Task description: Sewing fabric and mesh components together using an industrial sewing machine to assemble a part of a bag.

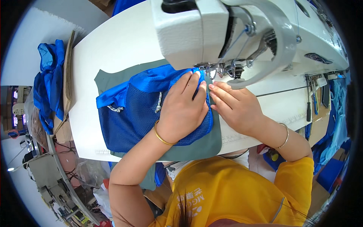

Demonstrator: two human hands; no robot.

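Blue mesh drawstring bag (128, 113) under two hands at the sewing machine's stitching point

The bag lies on the white sewing table (89, 125), over a grey-green fabric panel (189, 154) whose margins show around it; how far the panel runs underneath is hidden. Its dark mesh body meets a brighter blue band, and pale cord ends (158, 103) poke out in two places; the rest of the cord is out of sight.

The left hand (184, 108) rests palm down across the bag's right part, covering much of it, fingers stretched toward the presser foot (213, 72). The right hand (236, 106) lies just right of the bag's edge, fingers together and pointing to the same spot. Both press at the work from above, but their palms are concealed, so I cannot tell whether either pinches cloth.

Of the white sewing machine (181, 34), the upper part is cut off by the frame. Its head and the fingertips crowd the stitching area, and the needle tip is hard to make out. A pale curved arm (281, 45) blocks some of the machine bed.

At left, folded blue cloth (49, 87) hangs beside cardboard (68, 75); at right, a dark-handled screwdriver (309, 109) sits among partly obscured tools.
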